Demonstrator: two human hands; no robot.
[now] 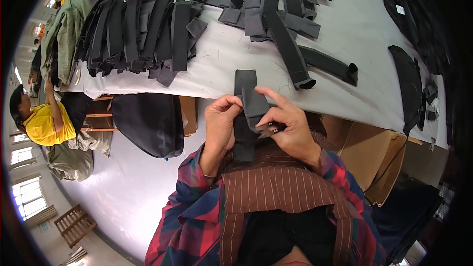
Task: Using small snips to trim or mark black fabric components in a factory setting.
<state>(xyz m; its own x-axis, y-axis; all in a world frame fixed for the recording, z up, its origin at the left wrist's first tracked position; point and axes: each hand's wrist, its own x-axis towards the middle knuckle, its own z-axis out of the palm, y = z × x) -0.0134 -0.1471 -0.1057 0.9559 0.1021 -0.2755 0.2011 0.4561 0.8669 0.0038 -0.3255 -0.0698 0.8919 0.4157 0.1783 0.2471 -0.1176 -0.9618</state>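
- White-covered table: row of dark strips at left, looser heap at centre.
- Dark fabric piece, one: between both hands, at the table's near edge; seemingly unfinished.
- Left hand: fingertips pinched on the piece.
- Right hand: closed around small snips, forefinger against the piece.
- Finished versus waiting strips: cannot be told.

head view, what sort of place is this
Probably a sewing or garment workshop: many dark fabric strips lie heaped on a long white-covered table, olive cloth is piled at the left, and a co-worker in a yellow top is nearby.
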